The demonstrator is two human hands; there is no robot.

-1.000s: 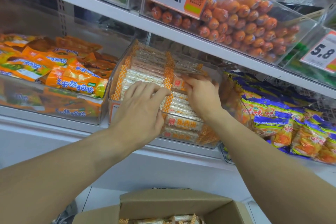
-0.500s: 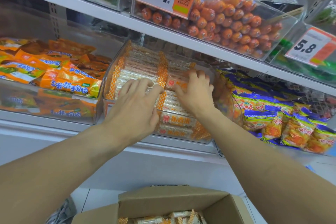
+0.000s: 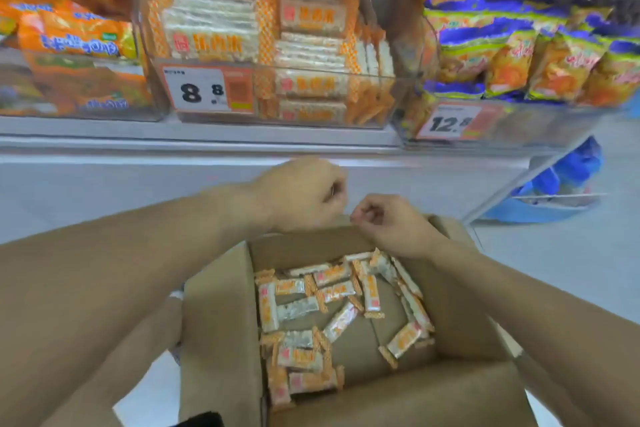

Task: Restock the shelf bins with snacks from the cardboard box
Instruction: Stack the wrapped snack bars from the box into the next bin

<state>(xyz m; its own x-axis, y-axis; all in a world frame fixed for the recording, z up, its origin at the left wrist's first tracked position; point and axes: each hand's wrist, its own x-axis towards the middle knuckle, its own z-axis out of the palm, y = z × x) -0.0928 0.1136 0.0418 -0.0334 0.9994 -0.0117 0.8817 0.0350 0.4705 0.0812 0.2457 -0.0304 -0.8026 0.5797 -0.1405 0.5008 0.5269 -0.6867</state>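
Note:
An open cardboard box (image 3: 221,322) sits on the floor below me, with several orange-and-white snack bars (image 3: 304,308) scattered on its bottom. Above it, a clear shelf bin (image 3: 388,104) holds stacked bars of the same kind behind an 8.8 price tag (image 3: 207,89). My left hand (image 3: 298,192) and my right hand (image 3: 391,225) hover side by side over the box's far edge. Both have loosely curled fingers and hold nothing.
Left of the middle bin stands a bin of orange packets (image 3: 76,42); to the right, a bin of purple-and-yellow bags (image 3: 519,55) with a 12.8 tag (image 3: 450,121). A blue bag (image 3: 568,180) lies on the floor at the right. The white shelf front (image 3: 138,177) runs behind my hands.
Both hands have left the snack bars in the middle bin and dropped down to just above the box. My view has tilted down, so the box's inside now shows.

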